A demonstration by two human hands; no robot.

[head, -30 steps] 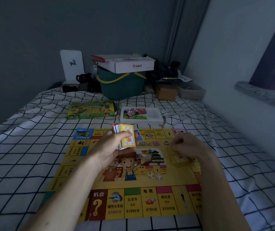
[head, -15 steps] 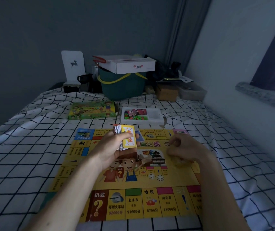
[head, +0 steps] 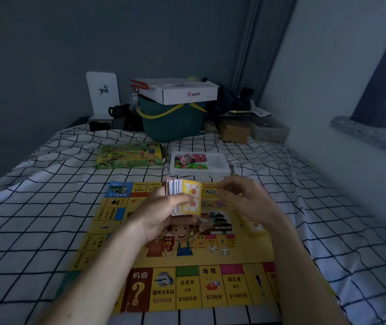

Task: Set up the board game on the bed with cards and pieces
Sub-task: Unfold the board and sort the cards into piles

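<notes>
A yellow game board (head: 187, 275) lies flat on the checked bed sheet. My left hand (head: 164, 212) grips a stack of cards (head: 186, 198), yellow card facing me, above the board's middle. My right hand (head: 241, 198) hovers just right of the stack with curled fingers; motion blur hides whether it holds anything. A small pile of yellow cards (head: 254, 227) lies on the board's right side. Behind the board sit a white tray of coloured pieces (head: 199, 163) and the green game box (head: 130, 156).
At the bed's head stand a green bucket (head: 173, 123) with a white carton (head: 178, 90) on top, a white stand (head: 103, 95), dark items and small boxes (head: 234, 131). A wall and window ledge (head: 370, 134) run along the right.
My right hand has risen from the yellow pile on the board's right and moved left, up to the stack in my left hand. The pile is now uncovered.
</notes>
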